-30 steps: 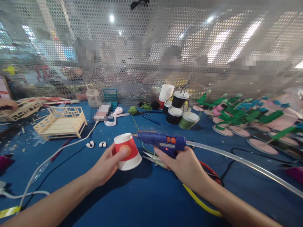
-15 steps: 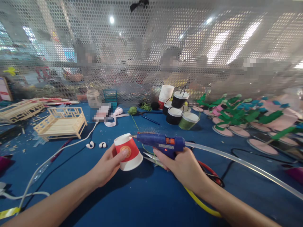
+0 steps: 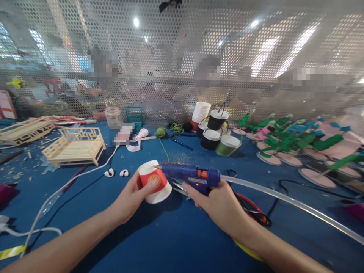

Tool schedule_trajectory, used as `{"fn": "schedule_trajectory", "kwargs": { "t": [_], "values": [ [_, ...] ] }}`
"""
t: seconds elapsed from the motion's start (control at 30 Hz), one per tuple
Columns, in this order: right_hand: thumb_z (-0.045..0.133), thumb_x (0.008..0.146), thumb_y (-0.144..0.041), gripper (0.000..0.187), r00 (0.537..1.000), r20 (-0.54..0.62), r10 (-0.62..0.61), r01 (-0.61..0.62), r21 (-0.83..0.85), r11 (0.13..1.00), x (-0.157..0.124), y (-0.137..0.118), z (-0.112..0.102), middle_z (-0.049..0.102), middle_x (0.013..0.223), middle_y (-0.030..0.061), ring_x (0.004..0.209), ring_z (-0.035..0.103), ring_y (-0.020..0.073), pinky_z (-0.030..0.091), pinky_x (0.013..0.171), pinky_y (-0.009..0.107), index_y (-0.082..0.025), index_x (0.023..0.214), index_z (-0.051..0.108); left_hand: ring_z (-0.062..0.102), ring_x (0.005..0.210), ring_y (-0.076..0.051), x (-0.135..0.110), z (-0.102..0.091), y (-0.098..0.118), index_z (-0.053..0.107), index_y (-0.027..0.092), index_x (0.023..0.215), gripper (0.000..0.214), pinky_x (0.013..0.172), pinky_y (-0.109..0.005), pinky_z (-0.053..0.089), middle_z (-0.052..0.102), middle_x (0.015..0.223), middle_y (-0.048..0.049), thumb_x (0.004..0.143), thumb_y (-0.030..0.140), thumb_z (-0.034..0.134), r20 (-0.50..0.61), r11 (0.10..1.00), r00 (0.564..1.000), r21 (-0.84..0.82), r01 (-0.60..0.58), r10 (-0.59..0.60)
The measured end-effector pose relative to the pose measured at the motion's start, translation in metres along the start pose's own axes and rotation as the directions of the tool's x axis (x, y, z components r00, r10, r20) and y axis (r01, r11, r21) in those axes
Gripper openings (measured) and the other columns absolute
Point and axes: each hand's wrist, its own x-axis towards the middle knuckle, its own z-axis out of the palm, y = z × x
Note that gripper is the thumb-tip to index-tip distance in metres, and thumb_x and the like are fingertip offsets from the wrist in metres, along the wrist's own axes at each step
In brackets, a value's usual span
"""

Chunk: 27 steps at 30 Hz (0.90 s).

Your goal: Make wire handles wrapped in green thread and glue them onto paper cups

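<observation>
My left hand point(image 3: 129, 199) is wrapped round a red and white paper cup point(image 3: 153, 181), held upside down and tilted just above the blue table point(image 3: 176, 239). My right hand point(image 3: 218, 203) grips a blue hot glue gun point(image 3: 192, 175) by its handle. The gun's metal tip touches the cup's upturned base at its right edge. A long clear glue stick point(image 3: 284, 199) sticks out of the gun's back toward the right. Scissors with red handles point(image 3: 250, 208) lie under my right hand.
A stick-built miniature bed point(image 3: 74, 146) stands at the left, with a white cable point(image 3: 65, 187) beside it. Stacked cups and black and green wrapped cups point(image 3: 216, 132) stand behind. Green and pink craft pieces point(image 3: 284, 142) cover the right. A perforated screen point(image 3: 182, 57) closes the back, people behind it.
The glue gun's tip has moved left and down onto the cup's base. The cup has tilted a little more toward the gun.
</observation>
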Motion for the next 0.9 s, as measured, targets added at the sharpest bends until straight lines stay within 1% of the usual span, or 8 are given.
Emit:
{"fn": "schedule_trajectory", "kwargs": {
  "t": [0.13, 0.27, 0.4, 0.5, 0.6, 0.7, 0.8, 0.9],
  "values": [
    [0.053, 0.068, -0.028, 0.015, 0.998, 0.032, -0.057, 0.056, 0.031, 0.998, -0.0015, -0.0002, 0.0013, 0.063, 0.059, 0.0008, 0.055, 0.059, 0.0160, 0.047, 0.050, 0.025, -0.016, 0.068, 0.063, 0.053, 0.099, -0.022, 0.0004, -0.0009, -0.0022, 0.057, 0.015, 0.098, 0.032, 0.084, -0.031, 0.039, 0.059, 0.108, -0.0084, 0.069, 0.028, 0.062, -0.009, 0.999, 1.000, 0.031, -0.011, 0.011],
    [0.054, 0.067, -0.029, 0.017, 0.999, 0.039, -0.018, 0.018, 0.009, 1.000, -0.0026, 0.0013, 0.0023, 0.060, 0.052, 0.0005, 0.047, 0.056, 0.0156, 0.045, 0.044, 0.025, -0.016, 0.068, 0.064, 0.053, 0.098, -0.022, 0.0005, -0.0014, -0.0028, 0.058, 0.015, 0.097, 0.031, 0.085, -0.032, 0.039, 0.061, 0.104, -0.0084, 0.069, 0.027, 0.062, -0.002, 0.999, 1.000, 0.040, -0.016, 0.016],
    [0.054, 0.067, -0.028, 0.016, 0.999, 0.017, -0.039, 0.038, 0.033, 0.999, -0.0009, 0.0031, 0.0013, 0.064, 0.059, 0.0029, 0.060, 0.061, 0.0192, 0.049, 0.056, 0.028, -0.015, 0.068, 0.064, 0.053, 0.098, -0.023, 0.0000, -0.0005, -0.0014, 0.056, 0.015, 0.101, 0.037, 0.086, -0.034, 0.038, 0.062, 0.101, -0.0087, 0.067, 0.027, 0.064, -0.012, 1.000, 1.000, 0.011, -0.018, 0.018],
    [0.053, 0.068, -0.028, 0.016, 1.000, 0.007, -0.021, 0.021, 0.038, 0.999, 0.0013, 0.0051, 0.0000, 0.064, 0.060, 0.0034, 0.061, 0.061, 0.0199, 0.049, 0.058, 0.029, -0.015, 0.066, 0.062, 0.054, 0.098, -0.024, -0.0008, 0.0003, -0.0001, 0.055, 0.016, 0.103, 0.042, 0.087, -0.035, 0.038, 0.063, 0.100, -0.0086, 0.065, 0.029, 0.066, -0.030, 1.000, 1.000, -0.012, -0.003, 0.003],
    [0.053, 0.067, -0.029, 0.016, 1.000, -0.001, 0.010, -0.010, 0.046, 0.999, 0.0032, 0.0071, -0.0009, 0.061, 0.052, 0.0014, 0.050, 0.057, 0.0170, 0.047, 0.051, 0.028, -0.016, 0.063, 0.061, 0.051, 0.102, -0.024, -0.0011, 0.0000, 0.0000, 0.052, 0.018, 0.107, 0.046, 0.088, -0.035, 0.037, 0.060, 0.107, -0.0086, 0.065, 0.030, 0.066, -0.019, 0.999, 1.000, -0.038, 0.008, -0.009],
    [0.056, 0.064, -0.032, 0.019, 0.997, -0.007, 0.076, -0.075, 0.048, 0.996, 0.0043, 0.0083, -0.0015, 0.051, 0.041, -0.0018, 0.038, 0.048, 0.0131, 0.042, 0.040, 0.026, -0.017, 0.053, 0.054, 0.049, 0.106, -0.025, -0.0003, -0.0008, -0.0010, 0.048, 0.020, 0.113, 0.052, 0.089, -0.035, 0.037, 0.058, 0.110, -0.0085, 0.065, 0.030, 0.066, -0.004, 0.998, 1.000, -0.056, 0.009, -0.009],
    [0.055, 0.065, -0.035, 0.023, 0.992, 0.009, 0.123, -0.123, 0.060, 0.991, 0.0045, 0.0081, -0.0024, 0.048, 0.039, -0.0021, 0.037, 0.045, 0.0123, 0.039, 0.036, 0.024, -0.018, 0.049, 0.051, 0.049, 0.106, -0.025, 0.0008, -0.0014, -0.0019, 0.047, 0.019, 0.115, 0.055, 0.089, -0.035, 0.037, 0.059, 0.110, -0.0088, 0.065, 0.030, 0.066, 0.005, 0.998, 1.000, -0.058, 0.011, -0.011],
    [0.054, 0.065, -0.034, 0.024, 0.994, 0.013, 0.106, -0.107, 0.057, 0.993, 0.0038, 0.0070, -0.0027, 0.047, 0.037, -0.0025, 0.036, 0.045, 0.0126, 0.039, 0.035, 0.024, -0.018, 0.048, 0.051, 0.049, 0.105, -0.026, 0.0011, -0.0017, -0.0023, 0.050, 0.017, 0.110, 0.050, 0.088, -0.035, 0.037, 0.059, 0.109, -0.0095, 0.064, 0.030, 0.067, 0.001, 0.999, 1.000, -0.048, 0.015, -0.015]
  ]
}}
